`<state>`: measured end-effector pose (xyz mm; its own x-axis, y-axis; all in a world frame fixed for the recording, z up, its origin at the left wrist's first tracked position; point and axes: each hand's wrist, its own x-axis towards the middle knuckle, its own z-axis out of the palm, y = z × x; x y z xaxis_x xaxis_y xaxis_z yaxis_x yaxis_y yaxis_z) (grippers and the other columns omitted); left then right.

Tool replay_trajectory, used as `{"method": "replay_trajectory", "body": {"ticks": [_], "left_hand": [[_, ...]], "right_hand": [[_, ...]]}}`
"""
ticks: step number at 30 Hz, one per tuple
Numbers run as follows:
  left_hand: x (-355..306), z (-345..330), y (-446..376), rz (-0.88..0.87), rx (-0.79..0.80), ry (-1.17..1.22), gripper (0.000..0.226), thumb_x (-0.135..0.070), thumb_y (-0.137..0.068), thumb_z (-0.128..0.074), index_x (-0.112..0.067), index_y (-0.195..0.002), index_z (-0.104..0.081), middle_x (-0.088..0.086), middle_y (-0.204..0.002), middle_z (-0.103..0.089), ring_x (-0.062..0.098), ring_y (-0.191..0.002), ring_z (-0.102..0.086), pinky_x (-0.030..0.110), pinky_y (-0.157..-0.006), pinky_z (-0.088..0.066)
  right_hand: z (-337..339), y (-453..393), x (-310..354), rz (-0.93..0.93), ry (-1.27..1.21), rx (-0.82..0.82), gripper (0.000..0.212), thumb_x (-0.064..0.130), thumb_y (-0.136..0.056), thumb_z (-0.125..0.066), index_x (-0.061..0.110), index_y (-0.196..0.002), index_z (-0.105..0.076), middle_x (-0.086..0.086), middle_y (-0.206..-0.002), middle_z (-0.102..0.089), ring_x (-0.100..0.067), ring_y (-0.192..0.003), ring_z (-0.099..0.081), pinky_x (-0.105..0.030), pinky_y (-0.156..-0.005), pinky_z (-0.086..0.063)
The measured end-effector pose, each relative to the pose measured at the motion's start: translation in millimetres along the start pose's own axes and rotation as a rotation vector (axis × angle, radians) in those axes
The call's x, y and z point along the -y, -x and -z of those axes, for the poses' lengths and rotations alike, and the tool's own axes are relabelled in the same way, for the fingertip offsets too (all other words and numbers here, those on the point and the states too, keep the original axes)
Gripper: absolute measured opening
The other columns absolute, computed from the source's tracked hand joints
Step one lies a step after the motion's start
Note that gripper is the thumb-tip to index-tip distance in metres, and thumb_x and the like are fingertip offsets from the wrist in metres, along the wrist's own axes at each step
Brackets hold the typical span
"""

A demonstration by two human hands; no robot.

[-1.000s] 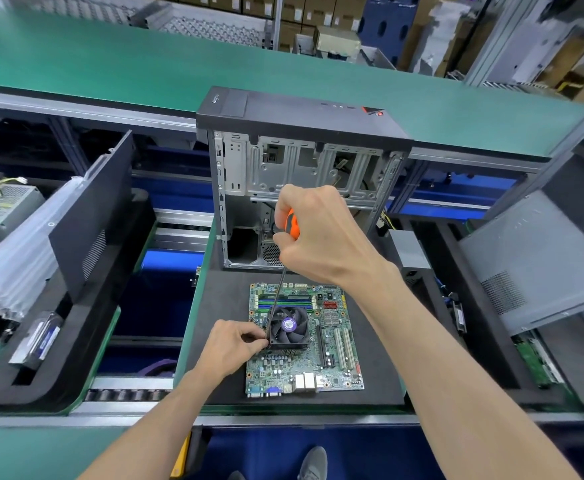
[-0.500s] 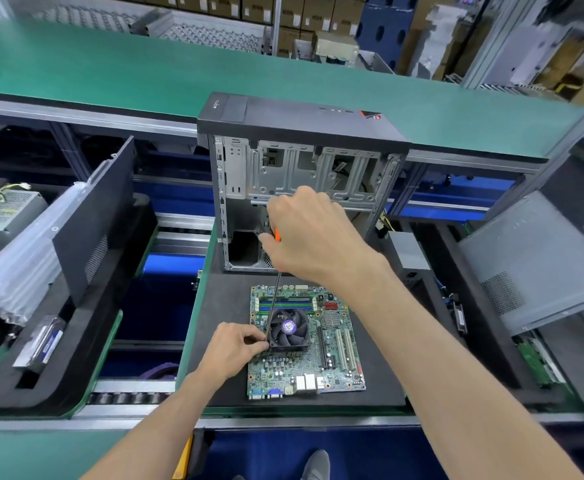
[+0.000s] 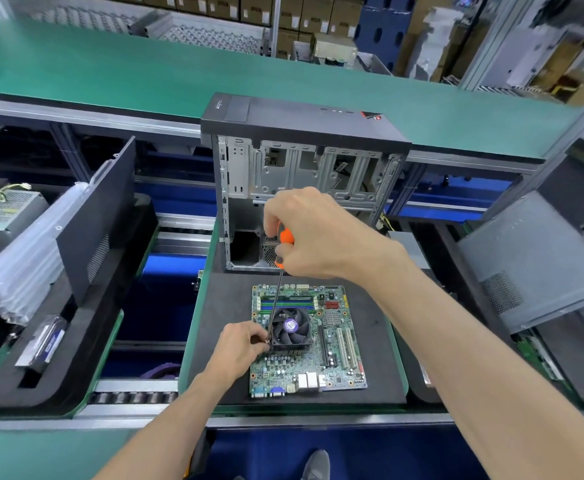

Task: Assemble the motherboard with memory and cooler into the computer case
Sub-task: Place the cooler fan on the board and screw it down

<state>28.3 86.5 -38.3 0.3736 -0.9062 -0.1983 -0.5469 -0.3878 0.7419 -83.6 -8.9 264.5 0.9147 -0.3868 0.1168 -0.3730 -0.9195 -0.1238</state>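
The right hand [image 3: 313, 233] is clenched around the orange handle of a screwdriver [image 3: 276, 296], whose long shaft slants down toward the cooler's corner at about 8 o'clock, likely so the tip can seat in a mounting screw there. The left hand [image 3: 240, 348] pinches at that same corner, fingertips touching the shaft's lower end, apparently to steady the tip or the screw; which one is too small to tell. The cooler [image 3: 290, 329] sits on the motherboard [image 3: 309, 341], with the memory sticks [image 3: 287, 302] slotted at its 12 o'clock. The board lies flat on a dark foam pallet [image 3: 221, 323], which gives it a soft bed while being pressed on. The open computer case [image 3: 304, 181] stands upright at 12 o'clock of the board, near but apart, waiting to receive it
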Motion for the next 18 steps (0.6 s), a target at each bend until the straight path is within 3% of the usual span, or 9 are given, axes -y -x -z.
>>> {"method": "replay_trajectory", "body": {"ticks": [2,5,9,10,14,16,18], "left_hand": [[1,-1,0,-0.009,-0.01,-0.015,0.009,-0.019,-0.081,-0.081,-0.023,-0.084,-0.073,-0.015,-0.082,-0.065,0.005,-0.078,-0.059,0.018,-0.073,-0.042],[-1,-1,1,-0.024,-0.02,-0.038,0.007,-0.018,-0.082,-0.08,-0.02,-0.085,-0.074,-0.014,-0.082,-0.064,0.006,-0.079,-0.058,0.018,-0.073,-0.039],[-4,0,4,-0.016,-0.012,-0.02,0.019,-0.015,-0.082,-0.079,-0.028,-0.076,-0.066,-0.01,-0.081,-0.068,0.006,-0.077,-0.061,0.017,-0.071,-0.04],[-4,1,4,-0.013,-0.007,-0.023,0.019,-0.016,-0.082,-0.079,-0.028,-0.076,-0.066,-0.01,-0.08,-0.068,0.004,-0.076,-0.061,0.017,-0.07,-0.039],[-7,5,4,-0.021,-0.002,-0.026,0.022,-0.015,-0.081,-0.08,-0.028,-0.072,-0.065,-0.011,-0.073,-0.067,0.004,-0.07,-0.061,0.015,-0.066,-0.04],[-9,6,5,-0.024,0.0,-0.03,0.023,-0.015,-0.081,-0.08,-0.03,-0.071,-0.065,-0.012,-0.07,-0.068,0.005,-0.069,-0.062,0.018,-0.066,-0.042],[-8,6,5,-0.032,-0.002,-0.037,0.027,-0.014,-0.08,-0.08,-0.031,-0.068,-0.063,-0.014,-0.068,-0.067,0.005,-0.069,-0.063,0.018,-0.064,-0.043]], "right_hand": [[-6,-1,5,-0.016,0.042,-0.042,0.012,0.02,-0.078,-0.064,0.012,-0.084,-0.057,-0.002,-0.077,-0.051,-0.03,-0.077,-0.054,-0.039,-0.063,-0.046],[-11,-2,15,-0.036,0.233,-0.153,0.029,0.032,-0.087,-0.061,0.012,-0.078,-0.042,0.001,-0.066,-0.027,-0.03,-0.065,-0.041,-0.037,-0.059,-0.032],[-6,-2,14,0.037,0.076,-0.013,0.019,0.02,-0.071,-0.064,0.015,-0.087,-0.056,-0.002,-0.089,-0.05,-0.031,-0.078,-0.053,-0.04,-0.063,-0.048],[-7,-2,15,0.022,0.064,-0.014,0.018,0.019,-0.071,-0.065,0.015,-0.087,-0.056,-0.002,-0.086,-0.051,-0.031,-0.079,-0.053,-0.04,-0.064,-0.048],[-12,0,22,-0.033,0.284,-0.151,0.032,0.035,-0.087,-0.063,0.017,-0.077,-0.039,0.002,-0.066,-0.023,-0.03,-0.063,-0.037,-0.036,-0.057,-0.028],[-9,1,22,0.013,0.223,-0.105,0.026,0.032,-0.079,-0.065,0.017,-0.081,-0.044,-0.001,-0.072,-0.034,-0.031,-0.065,-0.044,-0.034,-0.054,-0.029],[-5,1,18,0.043,0.083,-0.018,0.025,0.022,-0.071,-0.065,0.018,-0.092,-0.053,-0.001,-0.089,-0.048,-0.03,-0.076,-0.051,-0.037,-0.058,-0.041]]}}
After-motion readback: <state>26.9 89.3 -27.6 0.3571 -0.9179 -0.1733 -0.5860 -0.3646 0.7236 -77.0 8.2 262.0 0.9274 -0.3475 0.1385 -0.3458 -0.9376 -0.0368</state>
